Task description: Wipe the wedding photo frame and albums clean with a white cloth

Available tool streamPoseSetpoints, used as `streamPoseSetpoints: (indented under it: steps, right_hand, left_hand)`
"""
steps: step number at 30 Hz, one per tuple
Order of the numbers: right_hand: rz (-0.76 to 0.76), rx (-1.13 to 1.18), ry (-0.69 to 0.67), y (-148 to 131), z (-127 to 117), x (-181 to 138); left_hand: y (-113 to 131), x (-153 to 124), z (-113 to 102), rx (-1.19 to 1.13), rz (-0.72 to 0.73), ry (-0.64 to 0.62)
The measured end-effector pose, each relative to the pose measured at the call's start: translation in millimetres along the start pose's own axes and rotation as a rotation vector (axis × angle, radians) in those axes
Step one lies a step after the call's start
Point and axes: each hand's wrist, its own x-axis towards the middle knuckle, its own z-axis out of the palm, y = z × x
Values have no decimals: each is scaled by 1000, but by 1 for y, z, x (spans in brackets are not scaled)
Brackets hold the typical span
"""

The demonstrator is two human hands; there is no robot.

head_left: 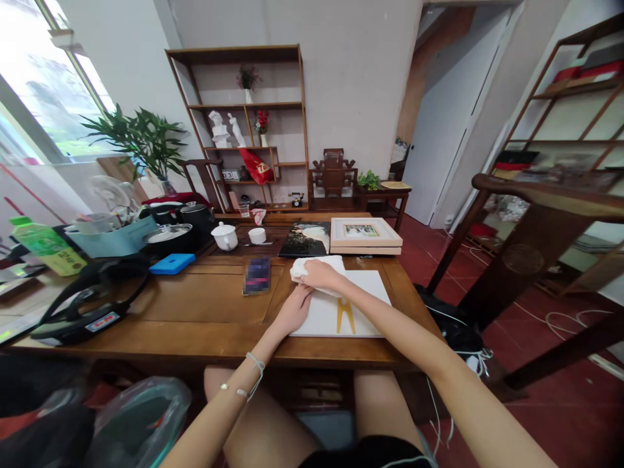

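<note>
A white board (363, 296) with a yellow mark (345, 315) lies flat on the wooden table (205, 305) in front of me. My right hand (319, 274) is closed on a crumpled white cloth (312, 265) and presses it on the board's far left corner. My left hand (294, 311) rests on the board's left edge, fingers lying fairly flat, just below the right hand. A smartphone (257, 275) lies left of the board.
A framed picture (364, 234) and a dark painting (306, 238) lie behind the board. Teapot (225, 236), cup (257, 234), pots, a blue box (171, 263), black headgear (82, 302) and a green bottle (46, 246) crowd the left. A wooden chair (536, 240) stands at right.
</note>
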Motion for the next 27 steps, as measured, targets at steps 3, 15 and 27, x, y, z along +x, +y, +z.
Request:
streamPoseSetpoints:
  steps: [3,15,27]
  right_hand:
    - [57,-33,41,32,4,-10]
    - [202,-138,122,110,-26,-111]
    - [-103,-41,-51,36,-35,-218]
  left_hand:
    - [-4,-1,3,-14,-37,-3]
    - [-7,-3,5,-31,-67,-4]
    - [-7,-3,8,-31,-58,20]
